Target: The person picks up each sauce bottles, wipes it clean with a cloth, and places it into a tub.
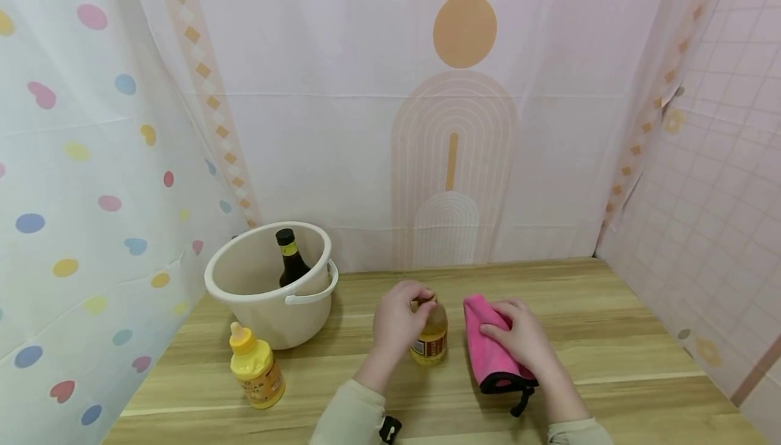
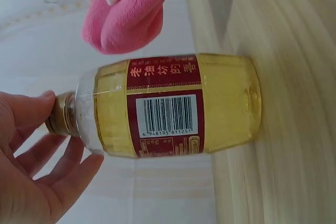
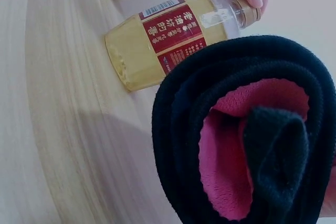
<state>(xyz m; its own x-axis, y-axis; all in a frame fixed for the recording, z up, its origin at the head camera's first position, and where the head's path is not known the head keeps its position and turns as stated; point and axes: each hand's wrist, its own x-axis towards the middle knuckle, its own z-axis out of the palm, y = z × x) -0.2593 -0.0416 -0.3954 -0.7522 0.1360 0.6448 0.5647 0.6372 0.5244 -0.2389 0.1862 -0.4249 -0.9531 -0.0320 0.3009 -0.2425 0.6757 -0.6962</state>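
My left hand point(image 1: 398, 319) pinches the gold cap point(image 2: 64, 113) of a small bottle of yellow oil point(image 1: 430, 348). The bottle stands upright on the wooden table and carries a dark red label with a barcode point(image 2: 167, 115). To its right, my right hand point(image 1: 517, 338) grips a rolled pink cloth point(image 1: 485, 346), fingers over its far side. Black trim point(image 3: 176, 129) edges the cloth's near end, and a black loop point(image 3: 275, 150) hangs from it. In the right wrist view the roll hides part of the oil bottle.
At the left stands a cream bucket point(image 1: 268, 319) with its handle down. Inside leans a dark bottle point(image 1: 293, 265) with a black cap. Before the bucket is a yellow squeeze bottle point(image 1: 259, 377) with a pointed tip. Patterned curtains point(image 1: 342, 160) enclose the table point(image 1: 586, 363) at back and sides.
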